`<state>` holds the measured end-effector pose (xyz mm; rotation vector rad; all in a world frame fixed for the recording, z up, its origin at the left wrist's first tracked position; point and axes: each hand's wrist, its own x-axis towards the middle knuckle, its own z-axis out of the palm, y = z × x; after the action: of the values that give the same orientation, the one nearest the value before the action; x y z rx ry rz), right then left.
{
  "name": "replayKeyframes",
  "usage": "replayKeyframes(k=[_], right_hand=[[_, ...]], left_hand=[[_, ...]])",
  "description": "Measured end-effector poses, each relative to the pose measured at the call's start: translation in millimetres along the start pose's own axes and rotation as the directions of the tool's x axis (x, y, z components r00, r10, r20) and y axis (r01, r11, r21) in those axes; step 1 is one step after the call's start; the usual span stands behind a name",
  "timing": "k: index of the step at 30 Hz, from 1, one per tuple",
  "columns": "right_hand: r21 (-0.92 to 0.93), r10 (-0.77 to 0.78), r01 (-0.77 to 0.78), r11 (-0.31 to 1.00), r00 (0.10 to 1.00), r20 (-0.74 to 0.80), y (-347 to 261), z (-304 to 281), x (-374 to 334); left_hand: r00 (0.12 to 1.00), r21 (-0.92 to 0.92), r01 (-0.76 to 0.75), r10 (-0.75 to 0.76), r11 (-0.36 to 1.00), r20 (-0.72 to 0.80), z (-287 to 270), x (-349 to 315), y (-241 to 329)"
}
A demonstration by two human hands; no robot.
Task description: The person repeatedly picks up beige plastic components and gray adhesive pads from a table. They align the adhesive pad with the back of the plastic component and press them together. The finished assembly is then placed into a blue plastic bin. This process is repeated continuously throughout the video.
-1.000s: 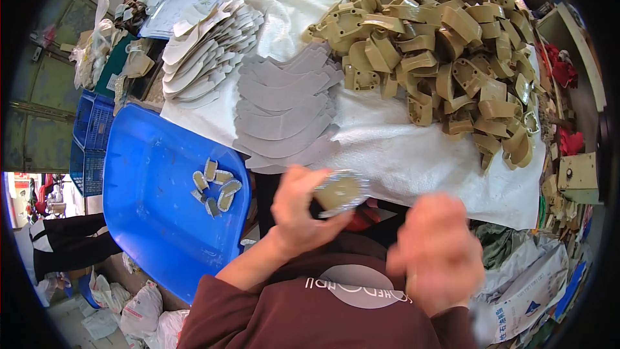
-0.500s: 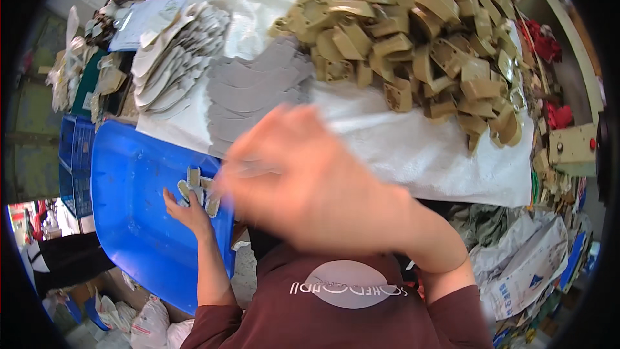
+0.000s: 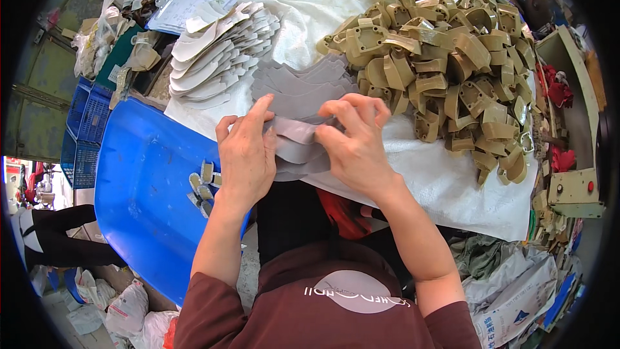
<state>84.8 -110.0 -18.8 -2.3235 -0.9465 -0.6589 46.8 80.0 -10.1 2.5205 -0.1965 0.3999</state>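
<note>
Both hands are closed at the ends of a thin, curved grey piece (image 3: 298, 131), which bends up between them. My left hand (image 3: 247, 155) pinches its left end with the fingertips. At its right end, my right hand (image 3: 355, 139) grips it with thumb and curled fingers. Similar flat grey pieces (image 3: 300, 84) lie overlapping on the white sheet, directly under and beyond my hands. In the blue tub (image 3: 145, 174), near my left forearm, lie several small tan-and-grey parts (image 3: 203, 184).
A large heap of tan moulded parts (image 3: 452, 58) covers the far right of the white sheet (image 3: 439, 187). Paler grey cut pieces (image 3: 216, 58) are stacked at the left. Blue crates (image 3: 87, 123) stand beside the tub, and a machine box with a red button (image 3: 575, 190) is at the right.
My left hand has left the small parts in the tub and come up to the grey piece. My right hand, earlier blurred across the middle, now holds the piece's other end. The view has shifted.
</note>
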Motion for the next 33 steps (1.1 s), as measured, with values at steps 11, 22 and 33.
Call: replayKeyframes(k=[11, 22, 33], right_hand=[[0.208, 0.217, -0.175, 0.962, 0.956, -0.199, 10.7, -35.4, -18.7], [0.019, 0.166, -0.166, 0.986, 0.984, -0.056, 0.7, 6.6, -5.5], [0.292, 0.275, -0.201, 0.935, 0.931, -0.242, 9.8, -79.0, -44.7]], left_hand=[[0.974, 0.016, -0.070, 0.072, 0.997, -0.213, -4.3, -15.0, 20.2], [0.933, 0.076, -0.282, 0.292, 0.956, -0.212, 33.1, -34.2, 14.8], [0.982, -0.172, -0.174, 0.159, 0.970, -0.098, 10.1, -30.3, 50.4]])
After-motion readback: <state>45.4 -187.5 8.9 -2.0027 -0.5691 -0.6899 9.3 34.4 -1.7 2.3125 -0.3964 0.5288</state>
